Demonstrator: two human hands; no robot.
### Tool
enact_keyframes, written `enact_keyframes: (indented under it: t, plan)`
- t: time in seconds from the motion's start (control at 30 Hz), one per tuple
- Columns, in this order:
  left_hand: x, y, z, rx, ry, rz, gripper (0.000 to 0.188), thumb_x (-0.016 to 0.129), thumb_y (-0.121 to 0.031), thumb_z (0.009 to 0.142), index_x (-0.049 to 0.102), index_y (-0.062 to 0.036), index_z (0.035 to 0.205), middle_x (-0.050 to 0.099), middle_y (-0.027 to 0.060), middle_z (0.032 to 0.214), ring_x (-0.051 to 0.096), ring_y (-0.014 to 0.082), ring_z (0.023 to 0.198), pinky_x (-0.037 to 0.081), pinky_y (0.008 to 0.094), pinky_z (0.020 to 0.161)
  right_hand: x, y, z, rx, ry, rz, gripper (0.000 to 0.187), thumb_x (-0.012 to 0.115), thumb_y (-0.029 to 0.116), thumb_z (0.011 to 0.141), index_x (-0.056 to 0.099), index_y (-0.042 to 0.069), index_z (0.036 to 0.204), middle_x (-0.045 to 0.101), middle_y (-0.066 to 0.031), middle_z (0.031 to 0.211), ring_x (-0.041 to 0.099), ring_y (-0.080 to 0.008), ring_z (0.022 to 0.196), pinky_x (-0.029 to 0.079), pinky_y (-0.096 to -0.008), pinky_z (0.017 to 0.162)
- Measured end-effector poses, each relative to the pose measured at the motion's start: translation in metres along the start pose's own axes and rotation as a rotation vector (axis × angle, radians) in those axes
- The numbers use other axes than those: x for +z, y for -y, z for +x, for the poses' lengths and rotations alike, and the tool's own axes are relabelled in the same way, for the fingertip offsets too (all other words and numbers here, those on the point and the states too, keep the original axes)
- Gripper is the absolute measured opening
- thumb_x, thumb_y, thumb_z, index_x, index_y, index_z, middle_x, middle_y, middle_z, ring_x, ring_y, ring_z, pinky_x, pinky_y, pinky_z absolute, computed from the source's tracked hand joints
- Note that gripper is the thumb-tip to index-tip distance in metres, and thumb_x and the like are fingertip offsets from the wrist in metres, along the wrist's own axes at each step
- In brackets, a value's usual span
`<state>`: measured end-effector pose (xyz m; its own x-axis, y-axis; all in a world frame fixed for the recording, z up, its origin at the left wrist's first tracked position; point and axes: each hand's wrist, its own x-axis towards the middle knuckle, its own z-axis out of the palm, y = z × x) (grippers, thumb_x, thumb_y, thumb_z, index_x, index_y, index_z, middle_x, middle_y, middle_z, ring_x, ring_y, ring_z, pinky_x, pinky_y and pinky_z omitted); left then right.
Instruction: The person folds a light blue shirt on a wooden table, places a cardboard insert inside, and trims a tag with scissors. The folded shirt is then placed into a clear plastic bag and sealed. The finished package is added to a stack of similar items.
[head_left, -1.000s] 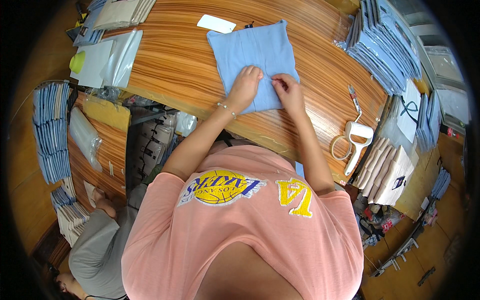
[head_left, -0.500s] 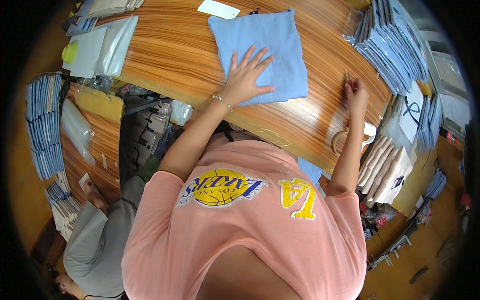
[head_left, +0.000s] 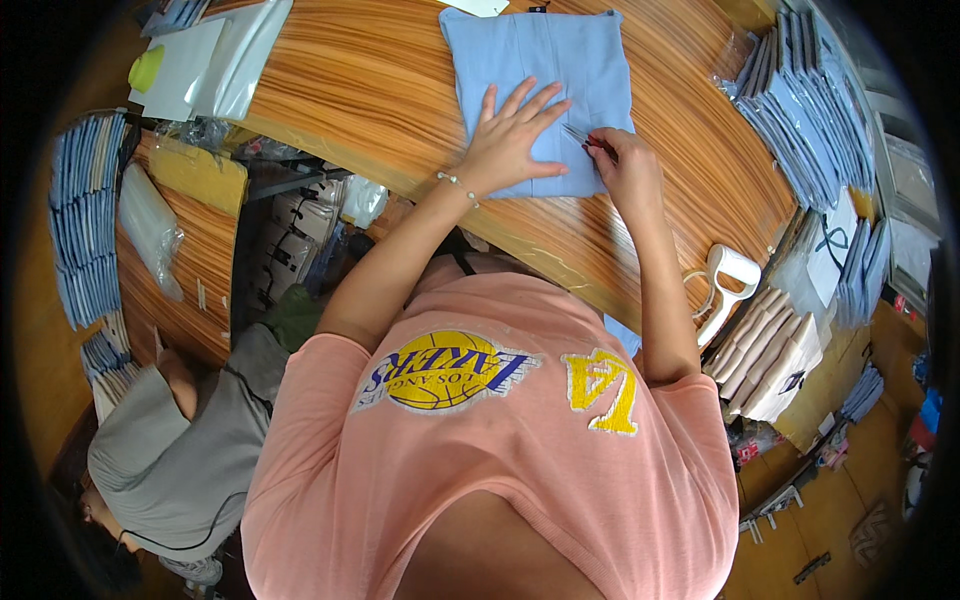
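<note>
A light blue folded garment (head_left: 500, 55) lies flat on the wood-grain table in front of me. My left hand (head_left: 517, 140) rests on its middle, palm down with the fingers spread, holding nothing. Closed around a small pair of thread snips (head_left: 574, 132), my right hand (head_left: 625, 168) is over the garment's lower right part. The slim metal points of the snips aim toward my left hand, close to its thumb and fingers. Most of the tool is hidden in my fingers.
A white tape dispenser (head_left: 732, 268) sits at the table's right edge. Bagged blue garments (head_left: 805, 110) are piled at right, with beige ones (head_left: 765, 345) nearer. Clear plastic bags (head_left: 240, 60) lie at left. Another person in a grey top (head_left: 170, 450) is at lower left.
My right hand has come left from the bare tabletop onto the garment, bringing the snips. My left hand stays spread on the fabric. The whole view has shifted slightly.
</note>
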<state>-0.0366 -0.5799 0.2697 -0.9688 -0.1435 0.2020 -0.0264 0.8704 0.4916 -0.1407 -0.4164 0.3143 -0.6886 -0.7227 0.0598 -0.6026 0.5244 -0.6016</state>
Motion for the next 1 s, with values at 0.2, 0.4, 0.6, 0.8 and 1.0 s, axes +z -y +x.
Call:
enact_keyframes:
  t: [0.2, 0.4, 0.6, 0.8, 1.0]
  plan:
    - [0.0, 0.0, 0.0, 0.002, -0.005, -0.007, 0.083, 0.07, -0.055, 0.066, 0.041, -0.0244, 0.137, 0.029, -0.0007, 0.148, 0.021, 0.0244, 0.138, 0.01, 0.0603, 0.106, -0.002, -0.005, 0.002, 0.076, 0.058, 0.112, 0.016, 0.067, 0.009, 0.076, 0.068, 0.005, 0.092, 0.066, -0.0148, 0.087, 0.062, -0.0313, 0.078, 0.049, -0.0375, 0.068]
    - [0.0, -0.001, 0.0, -0.001, 0.001, -0.003, 0.083, 0.069, -0.056, 0.067, 0.04, -0.0245, 0.138, 0.029, -0.0006, 0.148, 0.02, 0.0245, 0.138, 0.01, 0.0605, 0.106, -0.004, -0.005, 0.004, 0.103, 0.081, 0.144, 0.017, 0.069, 0.009, 0.075, 0.068, 0.005, 0.092, 0.066, -0.0154, 0.085, 0.063, -0.0309, 0.074, 0.049, -0.036, 0.066]
    - [0.0, -0.001, 0.0, -0.005, 0.008, -0.009, 0.083, 0.069, -0.056, 0.067, 0.04, -0.0242, 0.138, 0.029, -0.0003, 0.148, 0.02, 0.0248, 0.138, 0.009, 0.0606, 0.106, -0.001, -0.011, 0.003, 0.113, 0.078, 0.182, 0.018, 0.07, 0.011, 0.075, 0.069, 0.006, 0.093, 0.066, -0.0151, 0.084, 0.063, -0.0284, 0.07, 0.048, -0.0351, 0.063]
    - [0.0, 0.0, 0.0, 0.008, -0.001, 0.017, 0.086, 0.069, -0.058, 0.065, 0.042, -0.0199, 0.137, 0.031, 0.0007, 0.147, 0.021, 0.0245, 0.137, 0.011, 0.0603, 0.107, 0.003, -0.016, 0.006, 0.192, 0.12, 0.219, 0.018, 0.071, 0.012, 0.076, 0.069, 0.007, 0.093, 0.065, -0.0105, 0.074, 0.06, -0.0198, 0.063, 0.046, -0.0309, 0.059]
    - [0.002, 0.001, 0.001, 0.005, -0.015, -0.008, 0.092, 0.07, -0.058, 0.065, 0.036, -0.0145, 0.139, 0.032, 0.0003, 0.146, 0.021, 0.0239, 0.137, 0.011, 0.0598, 0.107, 0.011, -0.03, 0.004, 0.22, 0.107, 0.43, 0.017, 0.069, 0.01, 0.077, 0.068, 0.006, 0.094, 0.064, -0.0076, 0.072, 0.057, -0.0156, 0.062, 0.045, -0.0284, 0.06]
